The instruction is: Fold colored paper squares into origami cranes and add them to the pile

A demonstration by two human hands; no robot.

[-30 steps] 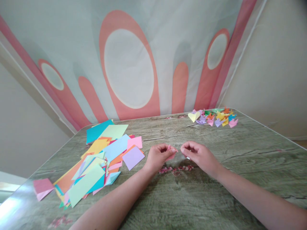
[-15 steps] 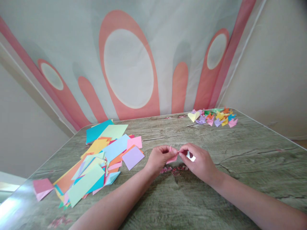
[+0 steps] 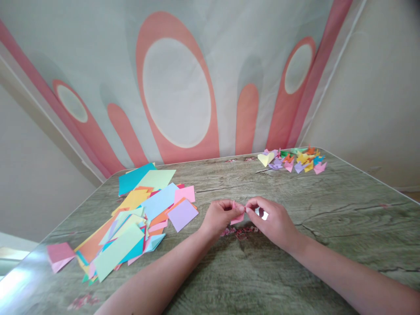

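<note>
pink folded paper (image 3: 237,219), grey-brown wood-grain table (image 3: 328,236) with pink blossom print (image 3: 241,232), sheets (image 3: 120,253) in teal, pale green, yellow, light blue, orange and lilac, grey backdrop (image 3: 226,65) with coral shapes (image 3: 247,118) and white ovals (image 3: 177,92)

A papercraft corner indoors: wood-grain table (image 3: 328,210), coloured paper sheets (image 3: 127,240), folded paper figures (image 3: 288,166), printed backdrop (image 3: 177,92).

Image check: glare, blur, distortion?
Head view: glare washes out the table's lower-left edge; head view: side walls lean outward, likely wide-angle distortion; head view: pink paper in the left hand looks soft, its folds unclear.
</note>
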